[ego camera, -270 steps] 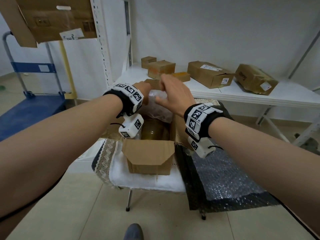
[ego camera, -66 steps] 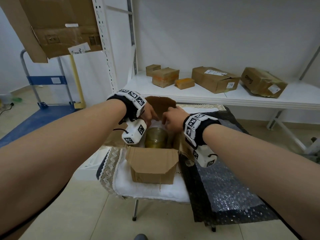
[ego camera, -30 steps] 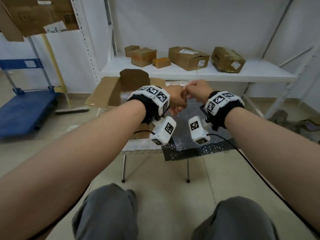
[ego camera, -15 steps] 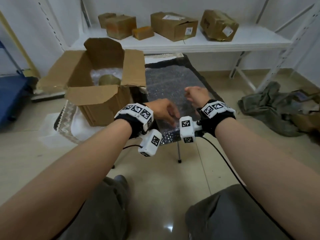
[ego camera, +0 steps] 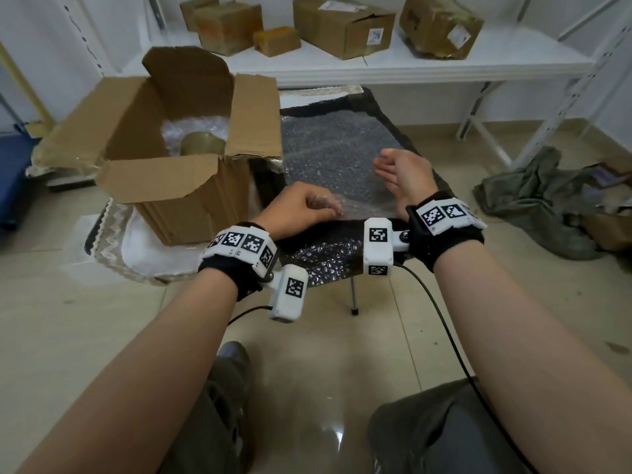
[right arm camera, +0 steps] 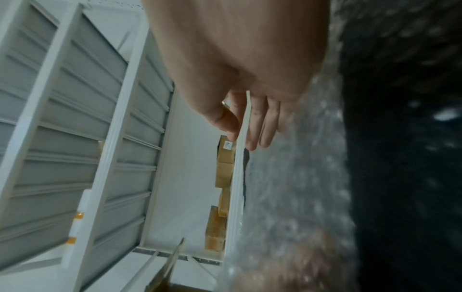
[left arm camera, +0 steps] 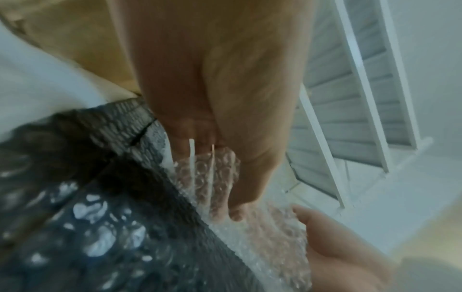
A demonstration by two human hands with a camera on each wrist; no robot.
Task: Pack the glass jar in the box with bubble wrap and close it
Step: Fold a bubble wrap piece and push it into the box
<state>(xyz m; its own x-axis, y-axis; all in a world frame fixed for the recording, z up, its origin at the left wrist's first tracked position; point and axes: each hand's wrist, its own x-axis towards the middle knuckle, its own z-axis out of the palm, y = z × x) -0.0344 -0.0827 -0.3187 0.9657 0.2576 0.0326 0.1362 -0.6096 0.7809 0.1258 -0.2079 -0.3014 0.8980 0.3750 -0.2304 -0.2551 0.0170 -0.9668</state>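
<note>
Both hands have left the box since the earlier views, where they reached into it, and now work at the near edge of the bubble wrap sheet (ego camera: 337, 159) spread beside it. Half a second back the right hand was a loose fist; now the right hand (ego camera: 403, 174) stands edge-on over the sheet with its fingers straight and spread a little, holding nothing. The left hand (ego camera: 301, 208) has its fingers curled down onto the near edge of the sheet, and the left wrist view shows clear bubbled film gathered between thumb and fingers (left arm camera: 220, 177), so it pinches the wrap.

The wrap is a transparent film of small round blisters that glint over a black cloth (ego camera: 318, 254) beneath it. That cloth covers a small table with a thin metal leg (ego camera: 353, 295); a white cloth with a zigzag lace border (ego camera: 109, 241) lies under the box.

The box (ego camera: 191, 200) is corrugated brown cardboard, its four flaps standing or splayed open, edges torn and creased. Inside it the glass jar (ego camera: 201, 145) sits upright, amber-tinted and round, with crumpled clear wrap packed behind and around it. The box stands just left of the sheet, its right flap overhanging the sheet's edge.
</note>
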